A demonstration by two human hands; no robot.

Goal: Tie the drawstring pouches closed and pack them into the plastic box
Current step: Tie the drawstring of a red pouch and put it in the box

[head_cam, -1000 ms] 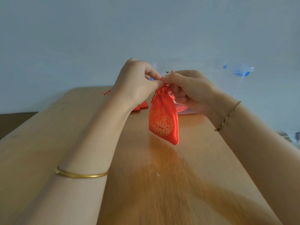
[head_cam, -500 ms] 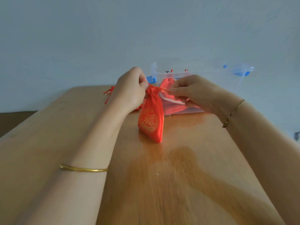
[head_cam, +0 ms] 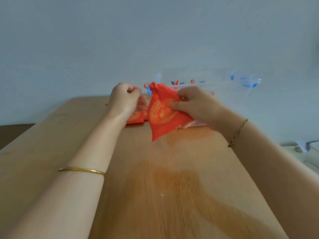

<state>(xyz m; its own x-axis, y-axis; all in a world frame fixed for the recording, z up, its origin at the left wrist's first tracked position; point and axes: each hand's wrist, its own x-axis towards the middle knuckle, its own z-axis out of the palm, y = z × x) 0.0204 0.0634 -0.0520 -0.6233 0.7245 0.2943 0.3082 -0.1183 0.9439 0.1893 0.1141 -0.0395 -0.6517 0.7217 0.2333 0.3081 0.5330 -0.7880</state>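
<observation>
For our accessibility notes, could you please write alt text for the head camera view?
A right hand holds a red pouch over a wooden table, the left hand fisted beside it. A clear plastic box stands behind.

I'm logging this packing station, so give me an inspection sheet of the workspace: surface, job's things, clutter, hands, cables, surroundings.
Surface: glossy wooden table.
Job's things: red pouch held off the table, neck gathered; flat red pouches lying behind the left hand; clear plastic box at the far edge, red cords showing inside.
Clutter: nothing seen.
Hands: right hand pinches the red pouch's side; left hand curled beside its neck, hold unclear.
Cables: nothing seen.
Surroundings: pale wall; blurred white object at right.
</observation>
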